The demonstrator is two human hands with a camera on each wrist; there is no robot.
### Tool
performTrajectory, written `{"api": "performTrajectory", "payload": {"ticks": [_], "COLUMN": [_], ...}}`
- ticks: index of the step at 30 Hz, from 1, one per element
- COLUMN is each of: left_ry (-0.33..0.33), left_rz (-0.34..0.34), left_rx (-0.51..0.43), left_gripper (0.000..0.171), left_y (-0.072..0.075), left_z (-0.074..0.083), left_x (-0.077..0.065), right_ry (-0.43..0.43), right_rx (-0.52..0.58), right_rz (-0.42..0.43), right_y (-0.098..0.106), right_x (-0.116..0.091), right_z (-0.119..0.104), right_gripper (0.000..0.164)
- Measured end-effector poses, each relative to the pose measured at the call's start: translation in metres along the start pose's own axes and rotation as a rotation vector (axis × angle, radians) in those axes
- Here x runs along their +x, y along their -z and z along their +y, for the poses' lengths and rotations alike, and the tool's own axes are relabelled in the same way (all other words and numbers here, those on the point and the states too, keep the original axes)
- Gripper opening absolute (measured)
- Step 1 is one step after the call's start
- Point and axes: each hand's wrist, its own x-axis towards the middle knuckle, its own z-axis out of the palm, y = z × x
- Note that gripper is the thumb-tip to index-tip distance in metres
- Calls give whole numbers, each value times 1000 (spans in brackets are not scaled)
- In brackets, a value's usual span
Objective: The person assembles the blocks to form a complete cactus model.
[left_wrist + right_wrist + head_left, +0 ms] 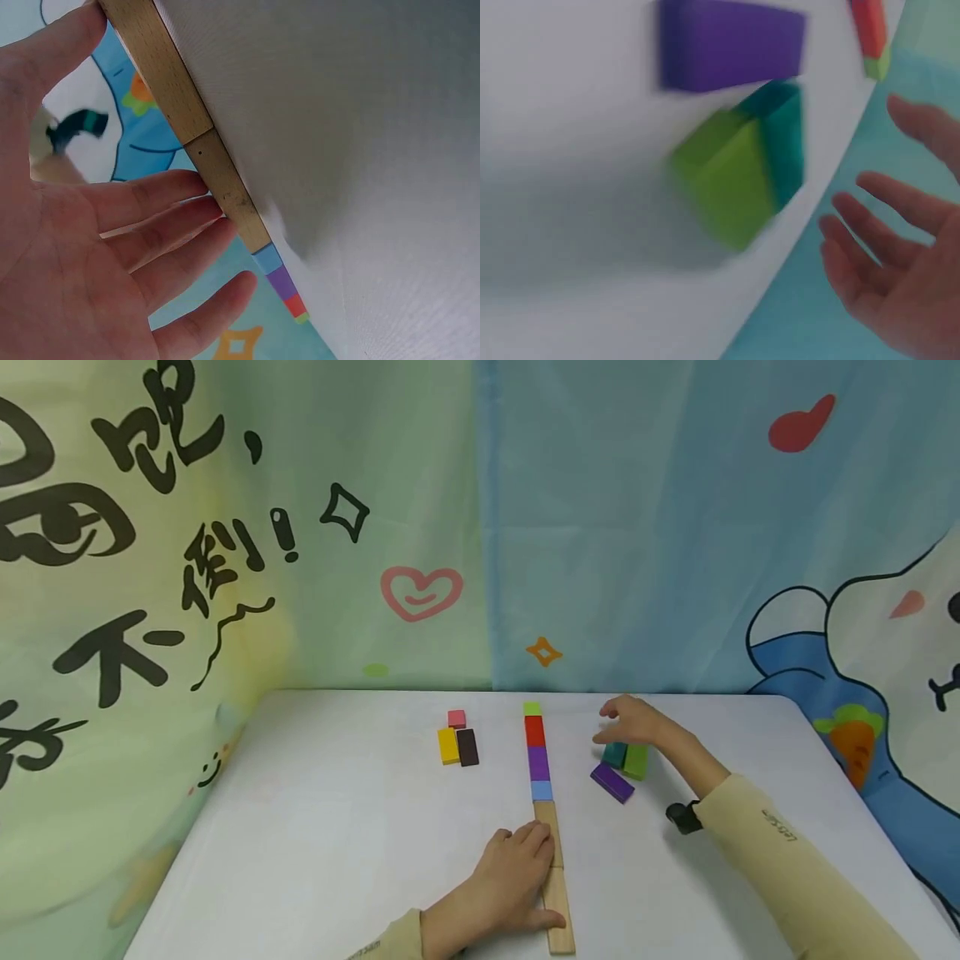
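Observation:
A straight row of blocks runs up the table: two long wooden blocks (pixel 558 902) nearest, then a light blue block (pixel 542 790), a purple block (pixel 538 763), a red block (pixel 534 731) and a small green block (pixel 532 708). My left hand (pixel 510 881) touches the wooden blocks with spread, fairly straight fingers, thumb at the near one; the left wrist view shows its palm (pixel 82 240). Just beyond a teal block (pixel 784 142) and a lime green block (pixel 731 180), my right hand (pixel 637 722) hovers with loosely bent fingers, holding nothing. A loose purple block (pixel 612 782) lies nearby.
Left of the row lie a pink block (pixel 456 718), a yellow block (pixel 447 747) and a dark brown block (pixel 467 747). The white table (pixel 337 827) ends at a printed curtain (pixel 637 527) behind. A black band (pixel 684 817) circles the right wrist.

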Motion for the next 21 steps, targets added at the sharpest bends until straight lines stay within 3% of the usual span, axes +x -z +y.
{"api": "performTrajectory", "payload": {"ticks": [4, 8, 13, 18, 21], "left_ry": [5, -4, -7, -5, -4], "left_rz": [-6, -11, -3, 8, -6], "left_rx": [-25, -44, -43, -45, -56], "left_gripper": [91, 90, 90, 89, 90], "left_y": [0, -1, -1, -1, 0], "left_z": [0, 0, -1, -2, -1], "left_x": [2, 1, 1, 1, 1], "right_ry": [44, 64, 79, 163, 216], "right_rx": [3, 22, 18, 7, 63], "right_rz": [-45, 22, 114, 236, 316], "right_y": [-6, -16, -22, -22, -20], "right_x": [-11, -15, -15, -21, -28], "right_z": [24, 36, 35, 27, 17], "right_gripper": [62, 59, 57, 33, 18]}}
